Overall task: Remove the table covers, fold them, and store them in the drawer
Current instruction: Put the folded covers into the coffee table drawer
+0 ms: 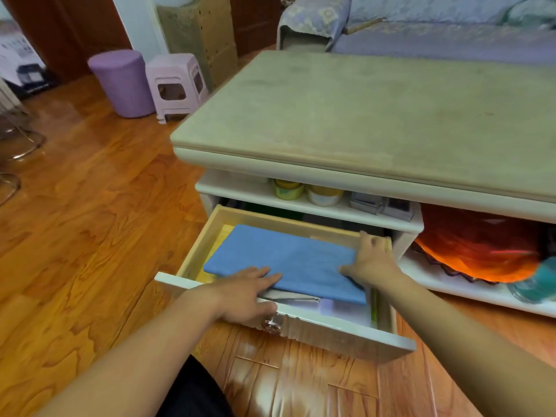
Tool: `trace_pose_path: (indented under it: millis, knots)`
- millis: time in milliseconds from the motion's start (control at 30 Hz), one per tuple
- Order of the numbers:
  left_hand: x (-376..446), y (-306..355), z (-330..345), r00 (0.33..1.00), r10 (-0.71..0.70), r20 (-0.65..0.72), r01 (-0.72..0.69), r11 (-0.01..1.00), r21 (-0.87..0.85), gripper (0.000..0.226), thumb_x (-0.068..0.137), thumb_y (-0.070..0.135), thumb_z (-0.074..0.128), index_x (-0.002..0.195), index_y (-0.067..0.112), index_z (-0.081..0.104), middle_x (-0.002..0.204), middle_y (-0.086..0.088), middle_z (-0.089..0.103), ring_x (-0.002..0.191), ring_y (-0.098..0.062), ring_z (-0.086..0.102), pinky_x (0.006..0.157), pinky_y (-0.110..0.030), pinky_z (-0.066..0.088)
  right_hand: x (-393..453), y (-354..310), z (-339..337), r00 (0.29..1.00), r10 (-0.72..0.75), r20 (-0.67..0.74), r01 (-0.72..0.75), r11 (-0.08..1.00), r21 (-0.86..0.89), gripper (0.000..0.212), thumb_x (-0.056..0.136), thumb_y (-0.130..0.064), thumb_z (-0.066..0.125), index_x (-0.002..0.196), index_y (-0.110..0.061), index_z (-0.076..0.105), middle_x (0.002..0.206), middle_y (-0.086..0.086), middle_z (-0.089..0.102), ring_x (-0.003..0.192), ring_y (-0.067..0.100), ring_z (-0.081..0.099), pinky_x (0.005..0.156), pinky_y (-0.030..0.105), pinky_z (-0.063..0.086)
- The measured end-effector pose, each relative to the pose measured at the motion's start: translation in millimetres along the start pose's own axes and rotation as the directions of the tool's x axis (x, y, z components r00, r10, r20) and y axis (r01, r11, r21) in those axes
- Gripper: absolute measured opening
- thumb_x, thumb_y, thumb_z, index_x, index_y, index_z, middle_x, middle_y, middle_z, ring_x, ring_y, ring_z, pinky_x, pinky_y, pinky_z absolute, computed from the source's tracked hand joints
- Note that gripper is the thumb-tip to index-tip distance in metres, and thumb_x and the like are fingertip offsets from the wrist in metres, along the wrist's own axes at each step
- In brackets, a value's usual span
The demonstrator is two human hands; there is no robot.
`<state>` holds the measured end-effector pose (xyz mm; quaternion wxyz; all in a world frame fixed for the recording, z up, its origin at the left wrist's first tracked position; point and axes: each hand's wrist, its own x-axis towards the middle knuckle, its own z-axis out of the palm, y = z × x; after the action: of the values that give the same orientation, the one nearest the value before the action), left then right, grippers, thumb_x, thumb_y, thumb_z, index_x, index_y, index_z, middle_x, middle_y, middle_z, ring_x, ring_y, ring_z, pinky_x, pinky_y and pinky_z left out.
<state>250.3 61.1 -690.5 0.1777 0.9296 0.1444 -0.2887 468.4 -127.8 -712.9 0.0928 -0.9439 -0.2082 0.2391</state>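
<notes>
A folded blue table cover (288, 260) lies inside the open drawer (331, 332) of the low table (376, 115). It rests on top of papers and other flat items. My left hand (243, 293) lies over the drawer's front edge, its straight fingers on the cover's near left edge. At the cover's right end is my right hand (371, 261), thumb along the near side and fingers stretched over the far right corner beside the drawer's side wall. A beige mat covers the table top.
Under the table top a shelf holds jars (307, 191) and small boxes. An orange bag (481, 242) and a teal object sit on the lower shelf to the right. A purple round stool (123, 82) and a pink plastic stool (176, 85) stand at far left; a sofa (436, 28) lies behind.
</notes>
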Motion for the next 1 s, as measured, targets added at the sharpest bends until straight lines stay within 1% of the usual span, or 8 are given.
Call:
trace_pose_path:
  millis: [67,200,300,400,567,800,900,1000]
  knots:
    - [4,2,3,0.996,-0.017,0.089,0.014,1.000,0.026,0.091,0.090,0.076,0.050,0.162,0.042,0.005,0.171,0.009,-0.002,0.157,-0.020,0.000,0.126,-0.044,0.014,-5,-17,-1,0.946,-0.316,-0.076,0.289,0.925,-0.245,0.080,0.088,-0.069,0.051,0.151,-0.023,0.033,0.160,0.012,0.023,0.144,0.034,0.021,0.119,0.042,0.020]
    - [14,4,0,0.993,0.004,0.116,-0.043,0.939,0.341,0.101,0.083,0.074,0.061,0.161,0.043,0.003,0.168,0.002,0.005,0.150,-0.030,0.015,0.118,-0.052,0.026,-10,-34,25,0.695,-0.682,0.225,0.710,0.604,-0.362,0.094,0.082,-0.079,-0.010,0.158,-0.032,0.019,0.167,0.002,0.012,0.154,0.027,0.001,0.125,0.043,0.003]
    - [17,-10,-3,0.990,0.048,0.129,-0.099,0.901,0.423,0.096,0.087,0.066,0.063,0.157,0.053,-0.001,0.163,0.001,0.007,0.144,-0.030,0.017,0.115,-0.055,0.028,0,-8,54,0.597,-0.744,0.301,0.787,0.470,-0.400,0.068,0.099,-0.067,0.002,0.160,-0.036,0.001,0.168,-0.002,-0.008,0.153,0.022,-0.019,0.122,0.041,-0.015]
    - [20,-22,1,0.989,0.091,0.120,-0.131,0.913,0.386,0.089,0.089,0.062,0.062,0.155,0.057,0.002,0.162,0.003,0.006,0.144,-0.028,0.013,0.114,-0.054,0.032,14,10,74,0.541,-0.804,0.247,0.795,0.392,-0.464,0.059,0.105,-0.061,0.012,0.159,-0.039,0.005,0.169,0.001,-0.006,0.153,0.027,-0.016,0.120,0.048,-0.012]
    - [31,-26,8,0.998,0.063,0.005,-0.061,0.929,0.364,0.085,0.091,0.070,0.052,0.156,0.054,-0.002,0.166,0.001,-0.005,0.149,-0.031,0.009,0.113,-0.055,0.035,17,9,75,0.521,-0.829,0.205,0.792,0.380,-0.478,0.059,0.105,-0.060,0.011,0.160,-0.037,0.009,0.168,0.002,-0.002,0.154,0.030,-0.011,0.119,0.051,-0.007]
    - [53,-21,-14,0.998,0.015,0.061,-0.040,0.907,0.419,0.089,0.091,0.066,0.056,0.157,0.054,-0.004,0.169,-0.001,-0.006,0.152,-0.035,0.008,0.116,-0.051,0.035,31,2,60,0.587,-0.766,0.262,0.772,0.431,-0.467,0.057,0.104,-0.060,0.009,0.158,-0.043,0.000,0.168,-0.002,-0.010,0.153,0.024,-0.019,0.123,0.049,-0.010]
    - [63,-19,-21,1.000,0.012,0.021,-0.020,0.917,0.399,0.090,0.091,0.056,0.061,0.156,0.055,-0.001,0.169,-0.001,-0.002,0.150,-0.034,0.012,0.116,-0.051,0.036,34,-17,28,0.662,-0.661,0.354,0.746,0.535,-0.397,0.059,0.104,-0.060,0.009,0.159,-0.041,0.007,0.168,-0.006,-0.010,0.153,0.021,-0.017,0.124,0.042,-0.010]
    - [71,-22,-26,1.000,0.001,0.007,-0.003,0.937,0.350,0.092,0.086,0.056,0.065,0.154,0.059,0.003,0.168,0.002,0.001,0.150,-0.033,0.013,0.116,-0.052,0.036,18,-31,5,0.702,-0.599,0.385,0.695,0.694,-0.189,0.084,0.092,-0.073,0.003,0.157,-0.028,0.030,0.168,0.003,0.009,0.155,0.023,-0.001,0.126,0.037,0.000]
